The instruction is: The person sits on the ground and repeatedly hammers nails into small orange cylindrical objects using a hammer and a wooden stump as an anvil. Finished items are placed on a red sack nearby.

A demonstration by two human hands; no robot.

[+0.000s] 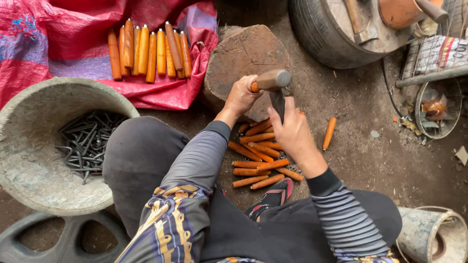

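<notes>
**Two hands on a wooden-handled tool above a stump**

Nearest the camera sit the person's knees in dark trousers, with striped grey sleeves running forward. A red-and-black sandal (274,196) shows between the legs. To the left lies one grey concrete basin (29,160) holding a heap of dark bent metal rods (85,143), too tangled to count. At the lower right stands one grey bucket (429,234).

On the dirt floor ahead of the sandal lies a loose pile of orange wooden handles (256,160), roughly a dozen, with one stray handle (329,133) apart to the right.

Above that pile, the right hand (292,131) has its fingers curled around a dark metal blade (278,103) held upright. The left hand (242,95) is wrapped tight around a brown wooden handle (272,79) that sits on top of the blade. Both are held just over the near edge of one round wooden stump (243,53).

Farther off, on a red plastic sheet (161,92) with purple patches, a neat row of about eleven orange handles (146,51) lies side by side. At top right is one tyre (317,34), and beside it a printed, crumpled sack (438,51) and one round wire basket (438,109).
</notes>
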